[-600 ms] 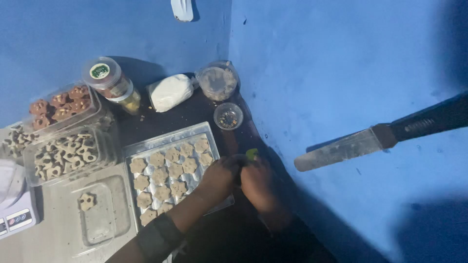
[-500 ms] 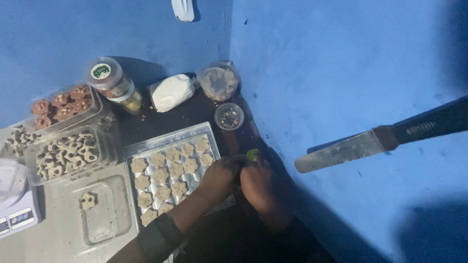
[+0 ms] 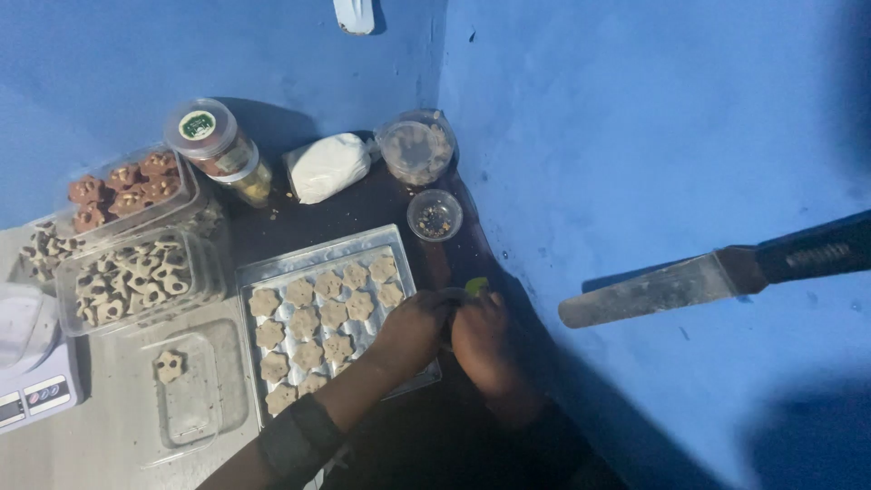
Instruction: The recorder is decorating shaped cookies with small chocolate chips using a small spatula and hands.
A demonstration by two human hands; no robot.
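Small green piece [image 3: 475, 286], pinched between both hands' fingers [image 3: 449, 313], beside cookie tray [image 3: 272, 269]

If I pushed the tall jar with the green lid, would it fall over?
Probably easily: the jar looks tall and narrow and already leans. Being round, it would likely roll toward the white bag beside it. It looks like clear plastic, so maybe light.

Back wall: I see a lidded jar [image 3: 216, 145], a white bag [image 3: 328, 167] and a clear tub [image 3: 416, 147] lined up along the blue wall [image 3: 635, 109].
Small bowl: a clear cup of sprinkles [image 3: 435, 216] sits just in front of the tub.
Left side: a box of brown cookies [image 3: 127, 186] sits behind a box of pale cookies [image 3: 132, 277].
Near left: I see a kitchen scale [image 3: 32, 381] beside a clear lid [image 3: 186, 399] bearing one cookie [image 3: 169, 366].
Right: a spatula blade [image 3: 653, 290] juts in front of the wall.
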